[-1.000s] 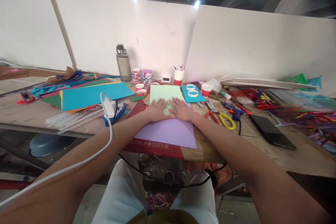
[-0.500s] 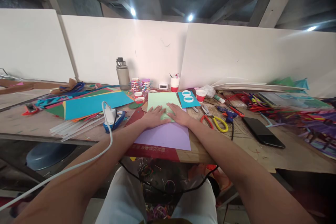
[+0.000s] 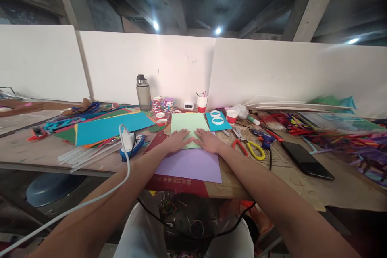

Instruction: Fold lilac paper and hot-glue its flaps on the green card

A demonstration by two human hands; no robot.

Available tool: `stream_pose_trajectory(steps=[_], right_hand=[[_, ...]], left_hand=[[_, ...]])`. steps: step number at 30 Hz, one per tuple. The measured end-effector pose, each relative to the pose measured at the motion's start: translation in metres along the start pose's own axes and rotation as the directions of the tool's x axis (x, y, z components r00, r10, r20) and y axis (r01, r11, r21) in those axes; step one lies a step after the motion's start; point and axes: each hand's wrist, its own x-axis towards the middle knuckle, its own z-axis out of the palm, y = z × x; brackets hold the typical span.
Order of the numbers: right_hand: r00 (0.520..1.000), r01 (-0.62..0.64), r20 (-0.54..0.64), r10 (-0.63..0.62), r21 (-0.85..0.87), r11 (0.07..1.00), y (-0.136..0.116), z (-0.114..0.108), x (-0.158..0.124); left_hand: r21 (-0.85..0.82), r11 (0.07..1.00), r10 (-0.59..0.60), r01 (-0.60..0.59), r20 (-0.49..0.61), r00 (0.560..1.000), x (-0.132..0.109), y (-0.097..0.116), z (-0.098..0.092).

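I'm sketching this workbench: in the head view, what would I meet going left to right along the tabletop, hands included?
Water bottle → left hand → right hand → rightmost red-and-white paper cup → blue glue gun → black smartphone.

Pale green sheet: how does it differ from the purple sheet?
The pale green sheet lies on top; the purple sheet is partly covered. The green one extends farther from the camera, the purple one closer. Left hand and right hand rest on the green one; the purple one's near part is bare. Both look plain and flat.
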Motion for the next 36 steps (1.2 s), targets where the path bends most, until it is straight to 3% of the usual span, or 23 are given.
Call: stream_pose_trajectory(steps=[3, 7, 10, 12, 16, 22, 29, 32, 36], right_hand=[[1.000, -0.004, 0.001, 0.004, 0.011, 1.000, 0.000, 0.000, -0.001], [0.995, 0.010, -0.097, -0.009, 0.006, 1.000, -0.006, -0.007, -0.005], [0.983, 0.112, -0.150, -0.105, 0.039, 0.993, -0.013, -0.016, -0.009], [0.983, 0.170, -0.080, -0.163, 0.080, 0.982, -0.017, -0.019, -0.012], [0.985, 0.162, 0.037, -0.167, 0.111, 0.981, -0.020, -0.018, -0.014], [0.967, 0.250, -0.053, -0.249, 0.020, 0.968, -0.021, -0.021, -0.013], [0.949, 0.294, -0.088, -0.302, -0.091, 0.951, -0.027, -0.024, -0.013], [0.944, 0.305, -0.117, -0.308, -0.044, 0.951, -0.025, -0.023, -0.013], [0.943, 0.279, -0.217, -0.253, 0.101, 0.955, -0.015, -0.021, -0.011]], left_hand=[[-0.089, 0.991, -0.116, 0.101, -0.193, 0.974, 0.002, -0.011, -0.007], [-0.044, 0.959, -0.275, 0.279, -0.371, 0.887, 0.005, -0.026, -0.008], [-0.005, 0.942, -0.315, 0.336, -0.363, 0.877, 0.008, -0.031, -0.005], [-0.023, 0.938, -0.332, 0.346, -0.347, 0.877, 0.009, -0.030, -0.004], [-0.096, 0.924, -0.380, 0.369, -0.303, 0.874, 0.008, -0.025, -0.009], [-0.249, 0.885, -0.451, 0.393, -0.246, 0.858, 0.005, -0.020, -0.019], [-0.365, 0.858, -0.469, 0.360, -0.273, 0.840, 0.009, -0.025, -0.017], [-0.383, 0.851, -0.478, 0.360, -0.279, 0.833, 0.009, -0.028, -0.017], [-0.290, 0.894, -0.417, 0.341, -0.265, 0.869, 0.008, -0.025, -0.019]])
